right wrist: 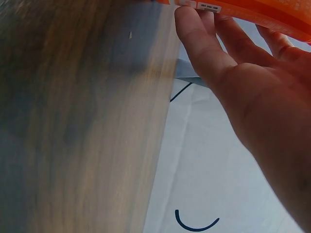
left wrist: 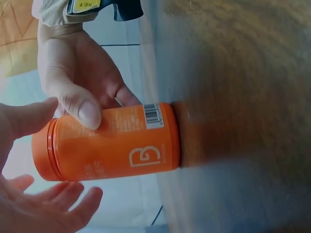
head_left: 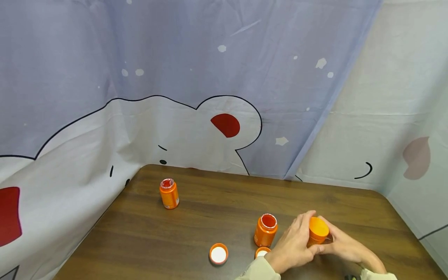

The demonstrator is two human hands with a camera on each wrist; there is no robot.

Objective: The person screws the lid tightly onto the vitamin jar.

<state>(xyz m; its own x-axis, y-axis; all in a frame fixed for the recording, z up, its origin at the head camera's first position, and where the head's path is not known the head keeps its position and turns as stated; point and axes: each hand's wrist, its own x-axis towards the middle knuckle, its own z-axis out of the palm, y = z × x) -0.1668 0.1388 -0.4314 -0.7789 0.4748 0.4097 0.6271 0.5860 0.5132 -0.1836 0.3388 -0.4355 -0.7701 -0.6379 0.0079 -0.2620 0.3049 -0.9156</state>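
An orange plastic bottle (left wrist: 116,141) with an orange screw lid (left wrist: 43,150) stands upright between the two hands, its base right at the tabletop. My right hand (head_left: 344,245) grips the bottle's body, the thumb (left wrist: 89,112) lying across the printed label. Around the lid is my left hand (head_left: 295,241), thumb on one side and fingers spread on the other. In the right wrist view the right fingers (right wrist: 204,43) reach round the bottle beside its barcode. Just left of the hands, a lidless orange bottle (head_left: 264,235) has a whitish ragged rim.
Another lidless orange bottle (head_left: 169,197) stands toward the far left of the brown wooden table (head_left: 140,237). Two removed lids lie white side up: one lid (head_left: 218,255) nearer the middle, another lid (head_left: 261,252) partly behind the left wrist. Printed cloth (head_left: 175,128) hangs around the table.
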